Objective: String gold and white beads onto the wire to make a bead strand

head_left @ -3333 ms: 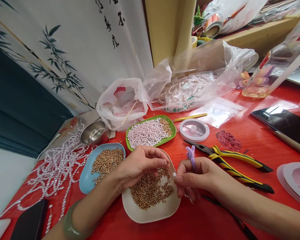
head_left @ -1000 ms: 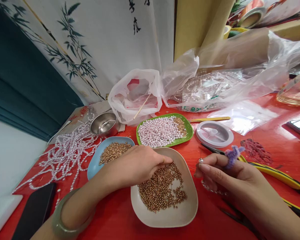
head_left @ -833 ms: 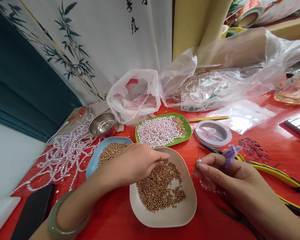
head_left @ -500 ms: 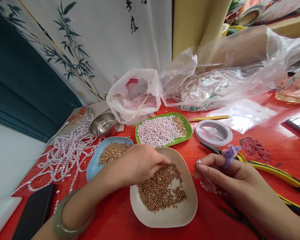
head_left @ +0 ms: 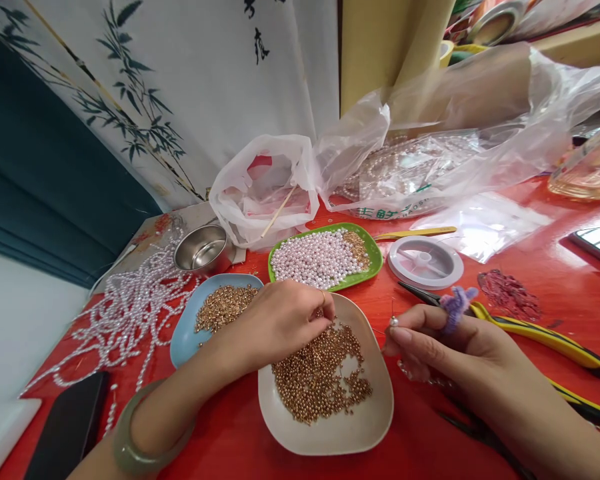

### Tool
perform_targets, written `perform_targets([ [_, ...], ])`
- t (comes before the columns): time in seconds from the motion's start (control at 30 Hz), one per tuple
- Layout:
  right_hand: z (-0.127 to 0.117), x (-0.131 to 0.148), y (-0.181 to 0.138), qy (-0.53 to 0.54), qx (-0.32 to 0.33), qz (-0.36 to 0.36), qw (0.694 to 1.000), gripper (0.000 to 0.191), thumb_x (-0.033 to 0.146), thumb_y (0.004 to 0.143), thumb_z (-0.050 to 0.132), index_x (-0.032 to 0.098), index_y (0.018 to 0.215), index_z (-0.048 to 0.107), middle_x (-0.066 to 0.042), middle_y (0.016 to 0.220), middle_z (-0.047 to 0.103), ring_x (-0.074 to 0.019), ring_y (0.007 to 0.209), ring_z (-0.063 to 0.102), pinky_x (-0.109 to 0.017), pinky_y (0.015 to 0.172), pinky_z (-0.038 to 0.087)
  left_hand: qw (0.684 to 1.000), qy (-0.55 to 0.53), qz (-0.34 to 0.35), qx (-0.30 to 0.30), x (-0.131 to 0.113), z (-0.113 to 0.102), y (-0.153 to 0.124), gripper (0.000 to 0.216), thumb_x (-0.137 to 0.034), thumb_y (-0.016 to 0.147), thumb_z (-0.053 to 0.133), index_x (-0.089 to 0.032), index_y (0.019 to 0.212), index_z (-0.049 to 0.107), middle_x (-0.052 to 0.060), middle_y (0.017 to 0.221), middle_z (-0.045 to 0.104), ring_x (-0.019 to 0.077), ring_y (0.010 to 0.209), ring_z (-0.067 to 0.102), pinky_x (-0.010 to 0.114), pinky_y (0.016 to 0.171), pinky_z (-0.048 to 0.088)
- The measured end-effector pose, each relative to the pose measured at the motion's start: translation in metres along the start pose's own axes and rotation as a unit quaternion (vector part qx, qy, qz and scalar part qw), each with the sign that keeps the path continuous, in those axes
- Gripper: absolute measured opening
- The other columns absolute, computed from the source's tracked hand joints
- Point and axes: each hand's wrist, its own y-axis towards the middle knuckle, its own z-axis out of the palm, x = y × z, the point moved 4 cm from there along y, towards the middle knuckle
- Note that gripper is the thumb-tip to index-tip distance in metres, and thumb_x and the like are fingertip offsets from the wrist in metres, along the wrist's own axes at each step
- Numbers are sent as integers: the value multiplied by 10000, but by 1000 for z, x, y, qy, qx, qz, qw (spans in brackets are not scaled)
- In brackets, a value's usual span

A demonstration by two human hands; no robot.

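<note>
My left hand (head_left: 280,321) reaches over the beige dish (head_left: 330,437) of small gold beads (head_left: 316,377), fingertips pinched down among the beads at the dish's far rim; what they pinch is too small to see. My right hand (head_left: 433,347) hovers just right of the dish, thumb and forefinger pinched on a thin pin with a white pearl (head_left: 393,321) on it. A purple pipe-cleaner ring (head_left: 455,305) sits on one of its fingers. A short beaded strand hangs under that hand.
A blue dish (head_left: 184,337) of gold beads and a green tray (head_left: 373,267) of pink pearls lie behind. Steel bowl (head_left: 203,248), thread spool (head_left: 425,261), yellow-black pliers (head_left: 530,330), pearl strands (head_left: 130,313), plastic bags (head_left: 430,153), a dark phone (head_left: 67,427) surround them on the red table.
Since 3.3 s ago my hands have parted: the left dropped into the beige dish, the right drew back to the right with the pearl pin. In the last second they barely moved.
</note>
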Motion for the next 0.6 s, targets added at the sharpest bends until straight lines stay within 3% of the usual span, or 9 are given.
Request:
perform_targets([
  [0.1, 0, -1, 1, 1, 1, 4, 1000, 143, 318, 645, 676, 199, 578, 633, 34, 505, 537, -59, 432, 408, -166, 402, 326, 1000, -2, 1, -30, -3, -3, 1, 110, -150, 742, 498, -166, 739, 607, -5, 710, 592, 108, 646, 518, 232, 572, 356],
  [0.27, -2, -2, 1, -10, -5, 6, 1000, 169, 350, 630, 676, 193, 584, 632, 12, 545, 578, -82, 469, 452, -182, 435, 361, 1000, 6, 24, 11, -6, 0, -1, 147, -157, 764, 482, -182, 796, 623, 8, 798, 562, 120, 706, 516, 240, 604, 367],
  [0.43, -1, -2, 1, -14, -10, 9, 1000, 185, 368, 612, 675, 191, 586, 626, 3, 547, 587, -87, 454, 446, -191, 418, 355, 1000, 8, 2, -2, -1, -2, -2, 185, -146, 774, 462, -198, 845, 625, 11, 810, 551, 128, 737, 513, 242, 617, 370],
  [0.6, -1, -2, 1, -27, -18, 16, 999, 192, 376, 614, 672, 192, 586, 626, 6, 538, 582, -86, 445, 438, -195, 413, 353, 998, 33, 30, 42, -3, 0, -2, 203, -144, 785, 441, -216, 848, 620, 9, 828, 532, 119, 707, 507, 239, 600, 364],
])
